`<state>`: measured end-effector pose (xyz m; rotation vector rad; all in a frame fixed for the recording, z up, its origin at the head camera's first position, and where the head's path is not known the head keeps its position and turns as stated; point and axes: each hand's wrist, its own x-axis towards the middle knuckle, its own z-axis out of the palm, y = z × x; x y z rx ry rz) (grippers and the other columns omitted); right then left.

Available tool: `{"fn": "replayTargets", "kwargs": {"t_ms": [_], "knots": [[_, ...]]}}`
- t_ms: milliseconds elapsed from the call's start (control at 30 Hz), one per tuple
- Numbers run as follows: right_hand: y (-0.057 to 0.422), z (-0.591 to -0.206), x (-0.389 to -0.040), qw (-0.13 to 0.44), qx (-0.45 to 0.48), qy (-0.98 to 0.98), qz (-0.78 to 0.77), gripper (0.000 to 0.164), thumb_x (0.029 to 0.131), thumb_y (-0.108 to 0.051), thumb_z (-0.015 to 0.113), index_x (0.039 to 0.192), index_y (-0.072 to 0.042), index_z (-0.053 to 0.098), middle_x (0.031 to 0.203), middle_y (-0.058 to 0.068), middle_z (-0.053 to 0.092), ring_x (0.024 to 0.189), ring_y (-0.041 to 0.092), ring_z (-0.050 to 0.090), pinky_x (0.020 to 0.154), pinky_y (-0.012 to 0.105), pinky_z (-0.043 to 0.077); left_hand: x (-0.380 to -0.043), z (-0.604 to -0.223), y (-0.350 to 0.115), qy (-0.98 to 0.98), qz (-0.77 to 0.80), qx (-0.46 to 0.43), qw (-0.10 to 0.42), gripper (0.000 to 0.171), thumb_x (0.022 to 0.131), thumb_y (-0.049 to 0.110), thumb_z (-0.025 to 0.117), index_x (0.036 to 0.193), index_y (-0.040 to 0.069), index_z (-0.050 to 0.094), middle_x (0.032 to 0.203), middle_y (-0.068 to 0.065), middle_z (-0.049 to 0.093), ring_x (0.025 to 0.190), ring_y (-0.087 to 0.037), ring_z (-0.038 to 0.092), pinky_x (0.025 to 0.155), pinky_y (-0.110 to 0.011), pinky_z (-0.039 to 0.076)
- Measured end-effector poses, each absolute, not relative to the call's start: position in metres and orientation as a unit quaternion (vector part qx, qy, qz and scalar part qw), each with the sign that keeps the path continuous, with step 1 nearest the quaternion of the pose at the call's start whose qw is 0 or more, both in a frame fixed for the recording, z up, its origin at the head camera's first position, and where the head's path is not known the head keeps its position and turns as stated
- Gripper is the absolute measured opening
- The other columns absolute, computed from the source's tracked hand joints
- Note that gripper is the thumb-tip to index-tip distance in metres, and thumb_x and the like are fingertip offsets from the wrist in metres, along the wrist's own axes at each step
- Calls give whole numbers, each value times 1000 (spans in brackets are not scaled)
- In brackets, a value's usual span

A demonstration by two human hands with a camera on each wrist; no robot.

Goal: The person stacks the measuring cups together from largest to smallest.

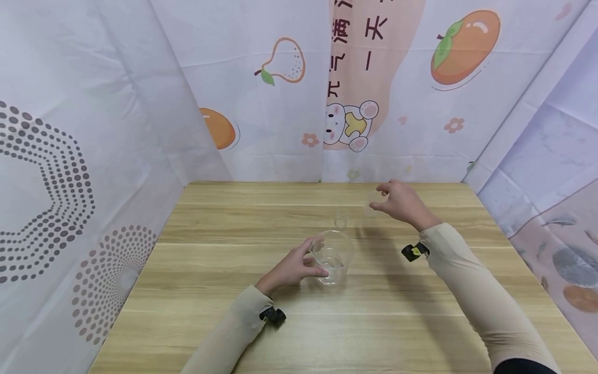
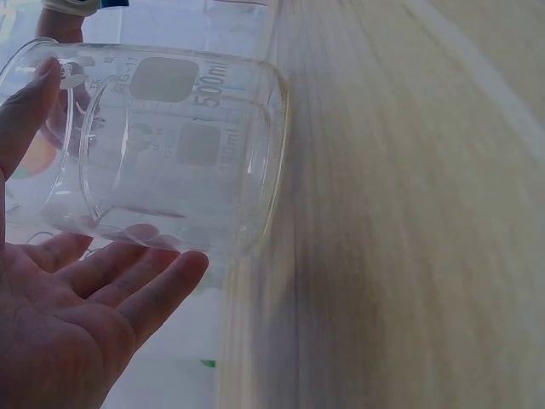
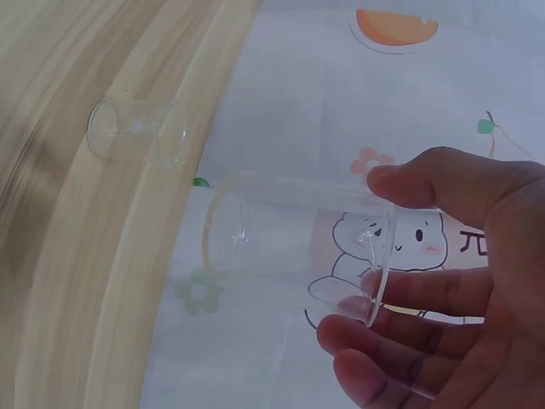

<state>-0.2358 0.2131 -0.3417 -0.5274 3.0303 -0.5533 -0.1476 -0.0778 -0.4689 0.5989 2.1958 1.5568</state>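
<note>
My left hand (image 1: 291, 267) grips a clear glass beaker (image 2: 230, 102) marked 500ml, thumb on one side and fingers on the other. A smaller beaker (image 2: 200, 149) with its own printed scale is nested inside it. Both stand upright, mouth up, near the middle of the table. Farther back and to the right, my right hand (image 1: 403, 201) holds a clear glass vessel (image 3: 281, 230) at its rim between thumb and fingers. That vessel is upright and bears no marking that shows. Between the hands, toward the back, a small clear glass (image 3: 140, 132) stands on the table.
The wood-grain table (image 1: 210, 223) ends at the back against a white curtain (image 1: 280, 130) printed with fruit and a cartoon bear. Patterned cloths hang along the left and right sides. A small black camera (image 1: 273, 316) sits on each wrist.
</note>
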Motion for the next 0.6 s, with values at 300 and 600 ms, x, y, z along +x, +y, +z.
{"fn": "replayTargets", "kwargs": {"t_ms": [300, 600], "knots": [[209, -337, -230, -9, -182, 968, -173, 51, 86, -27, 71, 121, 8, 62, 108, 27, 63, 94, 36, 61, 82, 51, 51, -147, -468, -78, 780, 556, 212, 191, 85, 84, 27, 78, 153, 24, 28, 154, -13, 38, 142, -37, 37, 112, -49, 41], [204, -334, -225, -17, -191, 964, -182, 50, 85, -28, 72, 120, 6, 63, 103, 23, 63, 88, 33, 60, 78, 48, 51, -147, -468, -78, 779, 560, 208, 194, 86, 82, 26, 80, 152, 24, 29, 154, -10, 40, 137, -38, 44, 109, -47, 44]]}}
